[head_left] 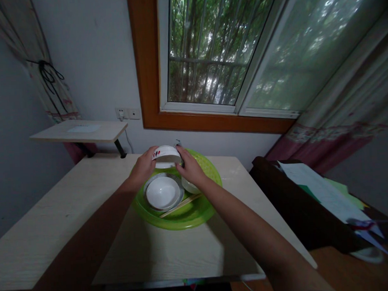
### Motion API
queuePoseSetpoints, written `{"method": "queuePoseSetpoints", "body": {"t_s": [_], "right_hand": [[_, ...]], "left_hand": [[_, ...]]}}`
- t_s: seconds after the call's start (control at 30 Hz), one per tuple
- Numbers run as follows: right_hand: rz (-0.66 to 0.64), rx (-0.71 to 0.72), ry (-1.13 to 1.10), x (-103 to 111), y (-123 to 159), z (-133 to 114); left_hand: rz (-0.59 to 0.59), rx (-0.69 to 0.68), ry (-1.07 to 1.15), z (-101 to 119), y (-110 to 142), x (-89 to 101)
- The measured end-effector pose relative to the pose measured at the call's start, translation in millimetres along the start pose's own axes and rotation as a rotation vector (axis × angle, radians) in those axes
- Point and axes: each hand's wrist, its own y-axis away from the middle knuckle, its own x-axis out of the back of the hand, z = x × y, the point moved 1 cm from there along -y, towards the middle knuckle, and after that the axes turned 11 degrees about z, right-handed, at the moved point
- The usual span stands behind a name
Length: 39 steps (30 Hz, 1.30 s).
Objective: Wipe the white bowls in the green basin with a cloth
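Observation:
A white bowl (166, 152) with a red and black design is held tilted over the far part of a green basin (184, 223). My left hand (144, 165) grips its left side, and my right hand (189, 165) grips its right side. Inside the basin, a white bowl (163, 192) rests on a grey-rimmed plate (181, 196). A pair of chopsticks (181, 205) lies slantwise beside the plate. Partly hidden behind my right hand is another white bowl (190, 187).
The basin stands on a pale wooden table (173, 253). At the back left is a small raised shelf (106, 133) on dark legs. A wall socket (127, 113) and a window (209, 54) are behind. To the right, papers (321, 191) lie on a dark brown piece of furniture (289, 205).

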Motion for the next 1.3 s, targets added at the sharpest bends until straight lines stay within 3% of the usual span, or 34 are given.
{"method": "queuePoseSetpoints", "body": {"t_s": [0.17, 0.3, 0.5, 0.87, 1.1, 1.3], "right_hand": [[-0.092, -0.135, -0.043, -3.5, 3.0, 11.8], [-0.12, -0.159, -0.058, -3.9, 5.3, 15.4], [-0.132, -0.033, -0.043, -2.4, 5.4, 9.2], [-0.164, 0.19, 0.073, 5.5, 3.1, -19.2], [-0.094, 0.047, -0.02, -1.0, 2.3, -1.7], [-0.109, -0.128, -0.066, -1.2, 1.6, 11.2]], "left_hand": [[0.049, 0.002, 0.048, 4.8, -0.7, 3.5], [0.021, 0.007, 0.045, 5.9, -0.7, 3.3], [-0.079, -0.021, 0.0, 5.3, 1.2, -0.1], [-0.108, -0.05, -0.005, 6.4, 1.8, -2.6], [-0.08, -0.056, -0.03, 1.0, 2.0, -3.7], [-0.063, -0.023, -0.037, 0.7, 2.1, -2.5]]}}
